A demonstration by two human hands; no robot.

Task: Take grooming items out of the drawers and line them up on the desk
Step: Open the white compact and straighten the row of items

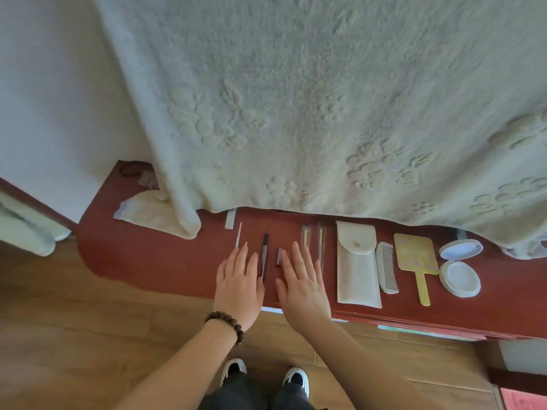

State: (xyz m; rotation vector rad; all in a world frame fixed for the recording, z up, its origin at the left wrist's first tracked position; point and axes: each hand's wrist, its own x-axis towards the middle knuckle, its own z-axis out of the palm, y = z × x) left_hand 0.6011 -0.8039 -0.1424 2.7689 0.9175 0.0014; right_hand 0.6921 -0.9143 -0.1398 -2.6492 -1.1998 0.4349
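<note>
Cream blanket (pixel 310 99) overhangs the red desk (pixel 142 255). Below its hem, the pouch (pixel 356 267), mirror (pixel 416 261), comb (pixel 387 267) and perhaps a dark pen (pixel 263 255) lie in line. Both hands, left (pixel 238 284) and right (pixel 302 284), rest flat, fingers spread, holding nothing.

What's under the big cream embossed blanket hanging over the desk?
The cream embossed blanket covers the back of the red-brown desk. A small grey flat piece pokes out from under its hem, beside a folded pale cloth. Everything further back is hidden.
</note>
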